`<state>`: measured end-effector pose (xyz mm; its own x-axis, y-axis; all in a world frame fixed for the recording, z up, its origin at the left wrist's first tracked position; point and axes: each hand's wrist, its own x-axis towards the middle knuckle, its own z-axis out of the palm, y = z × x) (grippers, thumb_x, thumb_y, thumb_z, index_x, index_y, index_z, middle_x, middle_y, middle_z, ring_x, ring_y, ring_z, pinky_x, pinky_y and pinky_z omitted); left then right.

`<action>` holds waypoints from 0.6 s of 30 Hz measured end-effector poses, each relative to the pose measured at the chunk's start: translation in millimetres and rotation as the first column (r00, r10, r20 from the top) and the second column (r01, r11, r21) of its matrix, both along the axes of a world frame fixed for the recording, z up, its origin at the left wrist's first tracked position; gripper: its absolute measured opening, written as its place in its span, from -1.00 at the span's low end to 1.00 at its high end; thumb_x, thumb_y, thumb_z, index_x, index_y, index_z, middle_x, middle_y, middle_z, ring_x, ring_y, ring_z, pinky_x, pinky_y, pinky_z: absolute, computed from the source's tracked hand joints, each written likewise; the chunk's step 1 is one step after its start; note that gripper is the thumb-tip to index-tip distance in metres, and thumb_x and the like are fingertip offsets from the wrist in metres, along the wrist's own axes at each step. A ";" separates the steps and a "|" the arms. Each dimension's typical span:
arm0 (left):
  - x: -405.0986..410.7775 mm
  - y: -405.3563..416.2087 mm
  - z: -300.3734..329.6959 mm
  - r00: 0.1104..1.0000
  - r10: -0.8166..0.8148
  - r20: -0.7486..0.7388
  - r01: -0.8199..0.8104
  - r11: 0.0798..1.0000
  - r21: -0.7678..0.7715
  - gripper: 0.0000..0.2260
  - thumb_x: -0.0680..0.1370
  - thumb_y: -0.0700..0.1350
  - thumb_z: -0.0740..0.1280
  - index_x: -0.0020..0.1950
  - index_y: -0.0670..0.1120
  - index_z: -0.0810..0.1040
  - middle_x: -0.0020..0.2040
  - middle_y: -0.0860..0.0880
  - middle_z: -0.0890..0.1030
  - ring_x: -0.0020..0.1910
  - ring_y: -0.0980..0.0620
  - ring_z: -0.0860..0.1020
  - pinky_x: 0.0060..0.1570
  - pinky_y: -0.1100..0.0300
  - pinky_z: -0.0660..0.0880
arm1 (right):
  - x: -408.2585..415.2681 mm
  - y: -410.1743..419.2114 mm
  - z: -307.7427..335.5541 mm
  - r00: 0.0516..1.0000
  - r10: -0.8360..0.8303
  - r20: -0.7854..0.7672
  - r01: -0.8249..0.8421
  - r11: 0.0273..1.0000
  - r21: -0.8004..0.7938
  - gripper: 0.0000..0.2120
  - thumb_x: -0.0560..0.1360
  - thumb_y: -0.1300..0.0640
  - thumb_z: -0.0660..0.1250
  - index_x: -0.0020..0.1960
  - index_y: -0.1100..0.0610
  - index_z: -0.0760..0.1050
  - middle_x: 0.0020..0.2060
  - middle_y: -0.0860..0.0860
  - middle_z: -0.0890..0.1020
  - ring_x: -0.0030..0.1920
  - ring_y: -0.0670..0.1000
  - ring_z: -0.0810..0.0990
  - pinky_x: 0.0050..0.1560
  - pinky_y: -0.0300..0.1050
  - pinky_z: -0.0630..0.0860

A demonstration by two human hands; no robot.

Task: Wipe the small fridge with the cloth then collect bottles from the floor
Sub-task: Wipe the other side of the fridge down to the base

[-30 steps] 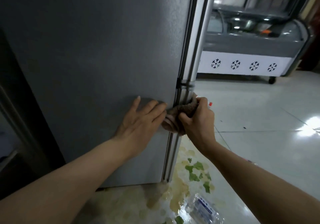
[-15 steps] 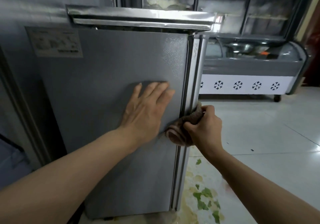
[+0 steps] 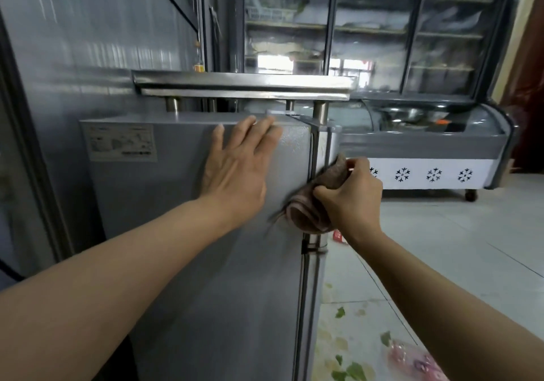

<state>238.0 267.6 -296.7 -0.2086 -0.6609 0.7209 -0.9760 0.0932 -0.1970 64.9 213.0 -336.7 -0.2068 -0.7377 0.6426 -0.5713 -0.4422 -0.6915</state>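
Note:
The small grey fridge [image 3: 182, 263] stands in front of me, its side panel facing me and its door edge at the right. My left hand [image 3: 238, 168] lies flat and open on the upper part of that side, fingertips at the top edge. My right hand [image 3: 350, 198] grips a bunched brown cloth [image 3: 312, 207] pressed against the door edge. A crumpled plastic bottle with a pink label [image 3: 412, 357] lies on the floor at the lower right, partly hidden by my right forearm.
A steel rack [image 3: 241, 86] stands on short legs on the fridge top. A chest freezer with snowflake marks [image 3: 426, 157] and a tall glass-door cooler [image 3: 368, 27] stand behind. Green scraps and a wet stain [image 3: 347, 351] cover the tiled floor beside the fridge.
Both hands have moved up the fridge: the left from mid-panel to the top edge, the right with the cloth up along the door edge. My view has risen too.

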 end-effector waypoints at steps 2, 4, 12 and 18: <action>3.3 -1.6 4.6 1.000 0.022 -0.018 -0.021 1.000 0.022 -0.24 0.42 -0.12 0.35 0.52 -0.03 0.01 0.53 0.03 0.09 0.48 -0.02 0.06 0.42 -0.16 -0.08 | -0.3 -1.4 21.4 1.000 0.010 0.010 -0.010 1.000 -0.012 -0.54 0.26 0.16 0.48 0.10 0.18 0.42 -0.20 0.00 0.51 -0.09 0.11 0.56 -0.06 0.02 0.55; 5.8 -2.1 10.0 1.000 0.021 -0.023 -0.020 0.999 0.028 -0.27 0.41 -0.11 0.35 0.51 -0.03 0.07 0.49 0.02 0.17 0.45 -0.02 0.12 0.41 -0.16 -0.04 | -1.5 -1.5 34.1 1.000 0.023 0.011 -0.022 1.000 -0.016 -0.52 0.26 0.15 0.49 0.13 0.18 0.44 -0.19 -0.01 0.52 -0.08 0.08 0.57 -0.08 -0.05 0.56; 7.8 -11.8 35.6 0.999 -0.031 0.032 0.032 0.999 -0.030 -0.51 0.39 -0.06 0.33 0.32 0.01 0.37 0.19 -0.01 0.41 0.16 -0.05 0.33 0.04 0.07 0.20 | -4.2 1.0 66.1 0.986 0.048 -0.161 -0.065 0.993 -0.102 -0.46 0.27 0.19 0.43 0.24 0.02 0.50 0.09 0.02 0.61 0.09 0.07 0.56 0.12 -0.02 0.50; 4.0 -19.1 40.3 0.997 -0.070 -0.011 0.068 0.991 -0.117 -0.65 0.36 -0.09 0.34 0.14 -0.07 0.53 0.05 -0.05 0.49 0.07 -0.09 0.39 -0.07 0.10 0.20 | -5.4 -4.2 80.1 0.946 -0.035 -0.323 -0.028 0.982 -0.189 -0.71 0.33 0.17 0.41 0.06 0.08 0.61 0.03 0.08 0.60 -0.03 0.10 0.55 0.00 -0.11 0.48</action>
<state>242.0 248.5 -256.4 -0.2392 -0.5569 0.7954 -0.9710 0.1381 -0.1954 59.5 208.8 -256.6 0.0325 -0.5964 0.8020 -0.7517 -0.5434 -0.3737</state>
